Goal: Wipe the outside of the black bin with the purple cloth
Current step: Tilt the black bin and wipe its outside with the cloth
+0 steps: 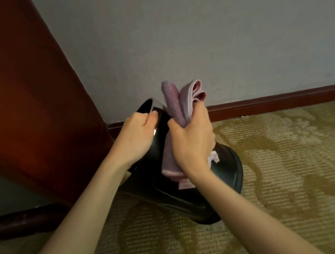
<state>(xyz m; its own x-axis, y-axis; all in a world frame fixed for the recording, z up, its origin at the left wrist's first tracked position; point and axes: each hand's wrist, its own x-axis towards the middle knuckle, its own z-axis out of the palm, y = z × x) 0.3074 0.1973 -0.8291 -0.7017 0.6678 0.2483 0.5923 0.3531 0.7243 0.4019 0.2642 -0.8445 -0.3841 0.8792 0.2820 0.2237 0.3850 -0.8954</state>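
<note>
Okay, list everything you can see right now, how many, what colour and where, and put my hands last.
black bin: one, black, tilted on the carpet close to the wall
purple cloth: one, purple with a pink edge, bunched against the bin's outside
carpet: one, beige and gold pattern, covering the floor
wall: one, pale grey, behind the bin
skirting board: one, dark red-brown, along the foot of the wall
wooden panel: one, reddish brown, at the left
left hand: one, fingers curled over the bin's rim, gripping it
right hand: one, gripping the cloth on the bin's side
</note>
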